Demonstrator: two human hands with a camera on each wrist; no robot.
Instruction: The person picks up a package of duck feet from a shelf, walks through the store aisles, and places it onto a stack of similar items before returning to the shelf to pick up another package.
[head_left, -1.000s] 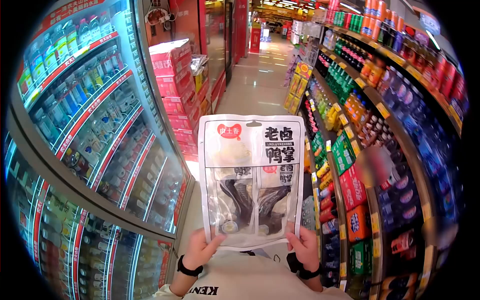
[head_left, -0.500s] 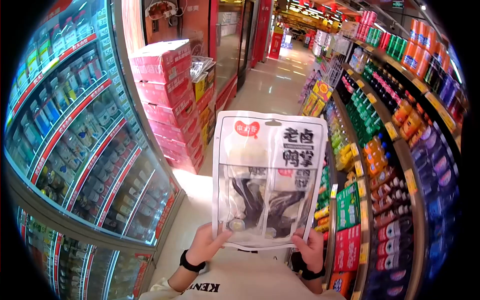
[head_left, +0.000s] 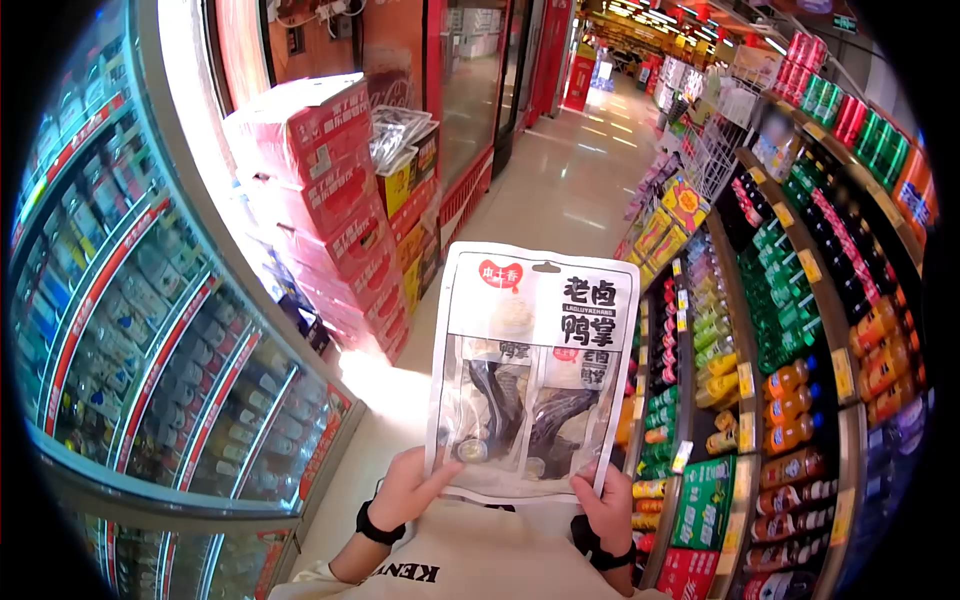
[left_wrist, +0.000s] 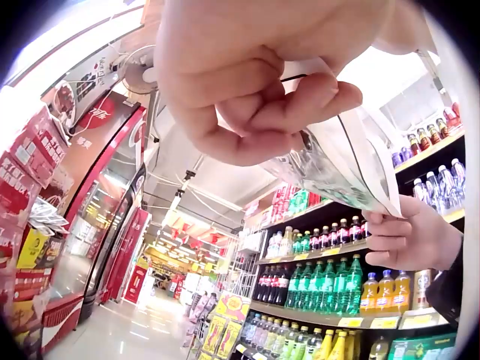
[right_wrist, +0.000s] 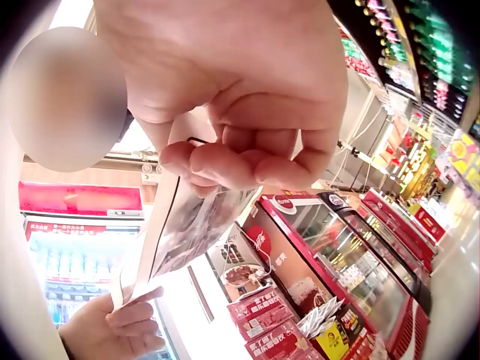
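A white snack pouch (head_left: pixel 535 300) with a red heart logo, black lettering and a clear window is held up before the chest, tilted slightly. Through its window show dark pieces in small inner packs. My left hand (head_left: pixel 405 490) grips its lower left corner, thumb on the front and fingers curled behind. At the lower right corner my right hand (head_left: pixel 608 500) pinches it the same way. The left wrist view shows the curled fingers (left_wrist: pixel 262 112) at the pouch's edge. From the right wrist, the pouch (right_wrist: pixel 202 225) spans between both hands.
Glass-fronted drinks coolers (head_left: pixel 180 330) line the left side. Beyond them stand stacked red cartons (head_left: pixel 320 200). Shelves of bottled drinks (head_left: pixel 790 390) run close along the right, with a wire rack (head_left: pixel 715 150) farther on. A shiny floor aisle (head_left: pixel 530 190) stretches ahead between them.
The cartons and shelves have come nearer, and the aisle's far end has shifted right in the head view. The pouch sits a little farther right and more tilted, still gripped by both hands.
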